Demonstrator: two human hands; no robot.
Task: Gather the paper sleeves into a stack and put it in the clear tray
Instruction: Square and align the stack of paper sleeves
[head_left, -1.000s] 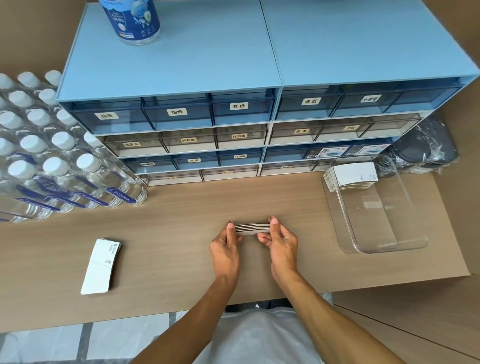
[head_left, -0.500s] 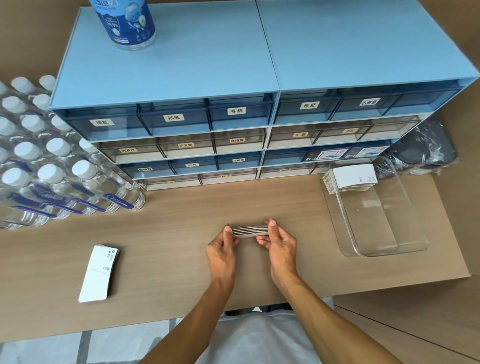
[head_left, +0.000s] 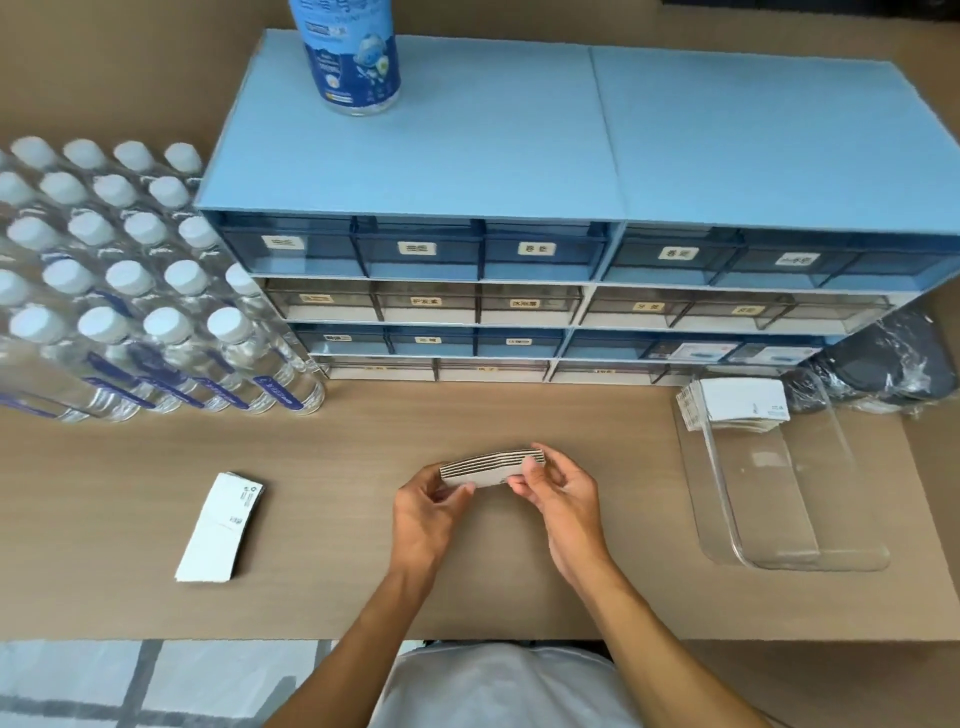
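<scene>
A small stack of paper sleeves (head_left: 492, 466) is pinched between both hands at the middle of the table, edge-on toward me. My left hand (head_left: 428, 512) holds its left end and my right hand (head_left: 558, 493) its right end. Another stack of white sleeves (head_left: 221, 525) lies flat on the table to the left, untouched. At the right stands the clear tray (head_left: 810, 551), with a pile of sleeves (head_left: 737, 402) at its far end.
A blue drawer cabinet (head_left: 467, 156) runs along the back, with a large bottle (head_left: 353, 57) on top. A pack of water bottles (head_left: 130, 312) fills the left. A dark plastic-wrapped bundle (head_left: 883, 364) sits behind the tray.
The stack has tilted in my hands, so its white face shows below the edges. The view has shifted back, showing more of the bottles and cabinet top.
</scene>
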